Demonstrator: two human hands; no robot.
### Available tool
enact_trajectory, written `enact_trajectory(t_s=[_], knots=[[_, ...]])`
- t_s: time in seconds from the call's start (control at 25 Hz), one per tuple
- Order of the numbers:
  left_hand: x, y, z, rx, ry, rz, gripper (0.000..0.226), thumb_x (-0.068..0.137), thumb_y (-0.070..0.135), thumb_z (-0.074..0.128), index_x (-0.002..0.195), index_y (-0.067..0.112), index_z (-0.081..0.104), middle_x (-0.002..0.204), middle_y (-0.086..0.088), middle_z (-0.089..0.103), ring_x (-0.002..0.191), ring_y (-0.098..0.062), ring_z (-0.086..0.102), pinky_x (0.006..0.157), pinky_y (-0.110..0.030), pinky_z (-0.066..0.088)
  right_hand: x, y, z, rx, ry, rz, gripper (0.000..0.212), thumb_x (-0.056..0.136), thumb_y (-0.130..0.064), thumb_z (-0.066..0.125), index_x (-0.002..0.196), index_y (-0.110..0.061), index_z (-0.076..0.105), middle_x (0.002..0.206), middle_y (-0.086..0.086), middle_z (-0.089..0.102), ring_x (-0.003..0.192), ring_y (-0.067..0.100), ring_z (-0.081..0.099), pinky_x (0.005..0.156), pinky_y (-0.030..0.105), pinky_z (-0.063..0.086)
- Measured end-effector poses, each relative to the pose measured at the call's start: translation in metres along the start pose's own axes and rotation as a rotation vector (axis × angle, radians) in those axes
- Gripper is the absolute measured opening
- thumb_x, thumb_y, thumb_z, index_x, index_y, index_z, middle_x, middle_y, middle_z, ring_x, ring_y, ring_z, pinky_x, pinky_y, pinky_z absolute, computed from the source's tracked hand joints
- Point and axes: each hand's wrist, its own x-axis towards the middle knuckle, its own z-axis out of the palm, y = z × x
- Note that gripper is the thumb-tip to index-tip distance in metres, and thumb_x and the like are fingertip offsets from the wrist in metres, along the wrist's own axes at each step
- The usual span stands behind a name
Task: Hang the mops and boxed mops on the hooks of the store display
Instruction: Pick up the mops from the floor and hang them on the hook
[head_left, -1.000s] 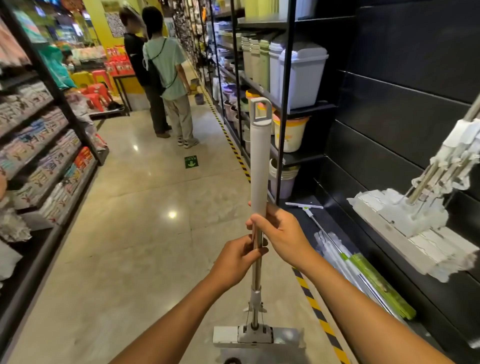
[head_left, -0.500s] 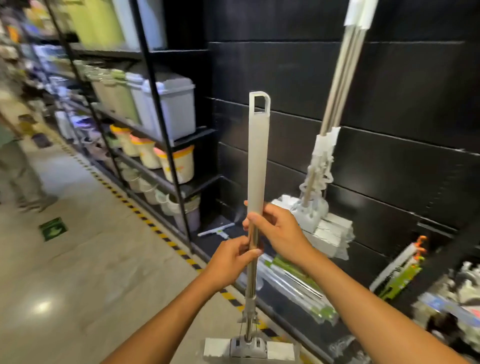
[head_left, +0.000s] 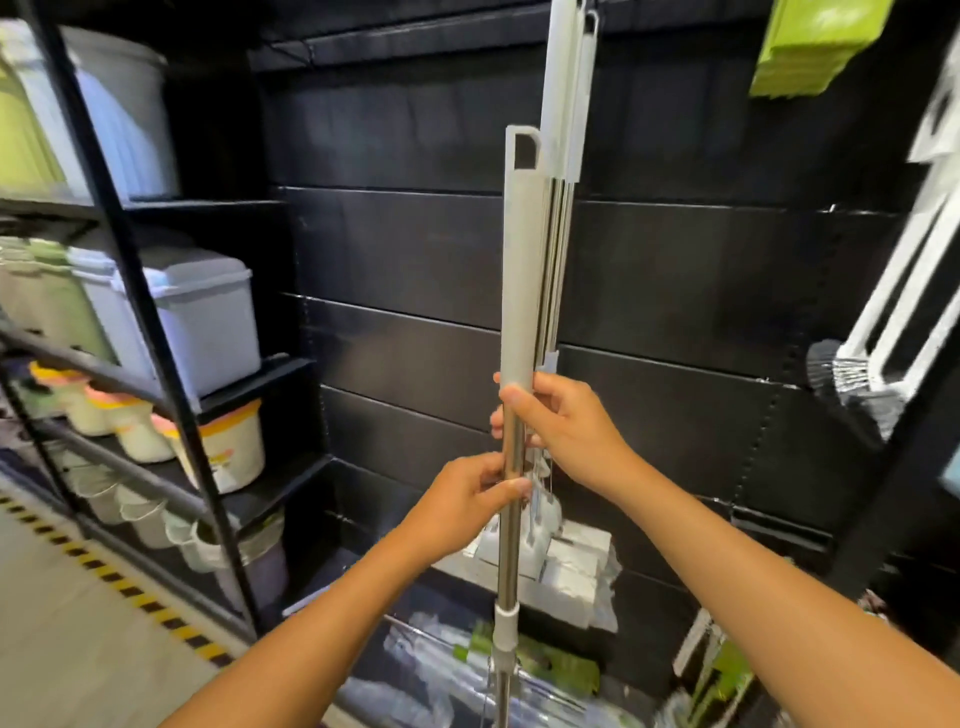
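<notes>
The head camera shows the mop (head_left: 519, 270) upright in front of the black display wall (head_left: 701, 291). The right hand (head_left: 569, 426) curls round the pole where the grey grip ends, and the left hand (head_left: 467, 501) grips the bare metal just below it. The mop's top loop sits beside the handles of the hanging mops (head_left: 563, 93). Lidded bins (head_left: 176, 322) fill the shelf rack at the left.

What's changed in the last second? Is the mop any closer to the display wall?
The view swung from the aisle to the black wall, and the mop now stands upright right by the hanging mops, its loop below their tops. Unchanged: the left hand and right hand grip the pole, right above left.
</notes>
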Motion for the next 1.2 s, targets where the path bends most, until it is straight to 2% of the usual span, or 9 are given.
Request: enact_trajectory(t_s=[0.08,0.2,0.28,0.36,0.48,0.6,0.68,0.84,1.2], knots=[[0.026,0.012,-0.011,-0.009,0.000,0.048,0.013,0.102,0.022,0.065,0.095,0.017,0.075,0.081,0.013,0.077,0.079,0.000,0.072,0.078,-0.018,0.055,0.023,-0.014,-0.010,-0.033,0.003,-0.017,0.030,0.102,-0.027,0.060,0.118,-0.003,0.068,0.095,0.015,0.077,0.086,0.026,0.077,0.070,0.025,0.061],[0.065,0.022,-0.028,-0.067,-0.015,0.118,0.018,0.102,0.032,0.063,0.097,0.019,0.076,0.094,-0.006,0.078,0.092,-0.025,0.077,0.090,-0.048,0.063,0.059,-0.036,-0.021,-0.078,0.025,-0.045,0.029,0.103,-0.031,0.060,0.115,-0.006,0.068,0.095,0.014,0.077,0.086,0.025,0.078,0.074,0.033,0.065],[0.090,0.023,-0.042,-0.096,-0.046,0.162,0.022,0.101,0.037,0.063,0.095,0.020,0.076,0.095,-0.013,0.076,0.093,-0.038,0.074,0.089,-0.058,0.061,0.080,-0.047,-0.026,-0.112,0.051,-0.055,0.031,0.103,-0.032,0.059,0.113,-0.004,0.068,0.094,0.015,0.078,0.085,0.027,0.078,0.075,0.043,0.063],[0.117,0.028,-0.056,-0.112,-0.072,0.210,0.023,0.101,0.036,0.063,0.094,0.017,0.076,0.092,-0.014,0.076,0.088,-0.040,0.072,0.083,-0.056,0.062,0.102,-0.058,-0.029,-0.128,0.097,-0.074,0.032,0.103,-0.033,0.059,0.113,-0.004,0.068,0.093,0.016,0.077,0.085,0.028,0.078,0.078,0.047,0.062],[0.148,0.039,-0.075,-0.130,-0.100,0.274,0.019,0.103,0.024,0.062,0.101,0.010,0.075,0.090,-0.005,0.078,0.083,-0.020,0.076,0.075,-0.035,0.061,0.129,-0.073,-0.031,-0.159,0.174,-0.090,0.030,0.102,-0.037,0.060,0.112,-0.010,0.069,0.092,0.011,0.078,0.085,0.026,0.078,0.082,0.047,0.064],[0.178,0.047,-0.092,-0.234,-0.149,0.285,0.022,0.101,0.028,0.065,0.108,0.010,0.075,0.100,-0.010,0.079,0.093,-0.030,0.078,0.089,-0.057,0.062,0.154,-0.089,-0.032,-0.230,0.265,-0.101,0.030,0.101,-0.042,0.059,0.112,-0.015,0.069,0.091,0.006,0.078,0.085,0.022,0.078,0.083,0.044,0.065],[0.196,0.055,-0.104,-0.260,-0.169,0.294,0.024,0.098,0.034,0.065,0.108,0.015,0.076,0.100,-0.009,0.079,0.095,-0.031,0.078,0.090,-0.064,0.059,0.169,-0.098,-0.032,-0.253,0.317,-0.093,0.031,0.101,-0.043,0.058,0.112,-0.016,0.068,0.092,0.006,0.078,0.085,0.020,0.078,0.081,0.041,0.065],[0.223,0.064,-0.118,-0.250,-0.178,0.343,0.017,0.103,0.027,0.062,0.108,0.017,0.075,0.099,-0.006,0.079,0.094,-0.028,0.078,0.088,-0.056,0.063,0.192,-0.111,-0.032,-0.280,0.398,-0.083,0.033,0.102,-0.045,0.056,0.112,-0.016,0.068,0.094,0.007,0.078,0.085,0.020,0.078,0.079,0.038,0.065],[0.255,0.062,-0.134,-0.284,-0.224,0.373,0.020,0.104,0.029,0.061,0.119,0.022,0.072,0.103,-0.004,0.078,0.095,-0.024,0.078,0.089,-0.049,0.064,0.224,-0.118,-0.031,-0.307,0.478,-0.045,0.032,0.101,-0.045,0.058,0.113,-0.017,0.067,0.095,0.008,0.077,0.084,0.021,0.078,0.078,0.038,0.066]])
